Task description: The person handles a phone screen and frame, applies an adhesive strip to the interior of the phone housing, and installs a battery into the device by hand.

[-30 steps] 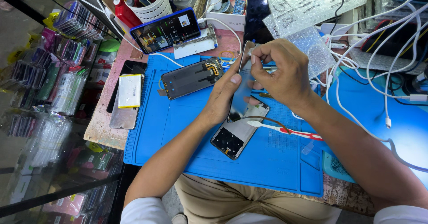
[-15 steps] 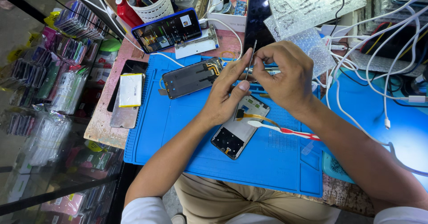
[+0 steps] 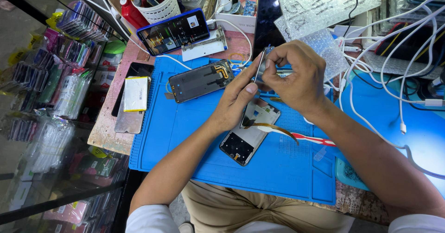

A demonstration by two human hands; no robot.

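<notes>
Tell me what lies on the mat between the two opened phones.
In the head view, the left hand crosses the blue mat between the upper opened phone and the lower opened phone; otherwise bare mat.

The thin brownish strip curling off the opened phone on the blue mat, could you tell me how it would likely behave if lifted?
The strip arcs under its own weight, so probably floppy and very light. It looks thin, so likely easy to crease or tear.

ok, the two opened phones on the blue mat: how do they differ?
The upper opened phone lies nearly crosswise, dark inside with an orange flex at its right end, clear of both hands. The lower opened phone lies diagonally, mostly pale inside, partly under the left hand, with a brown ribbon trailing off it. Both lie flat on the blue mat.
</notes>
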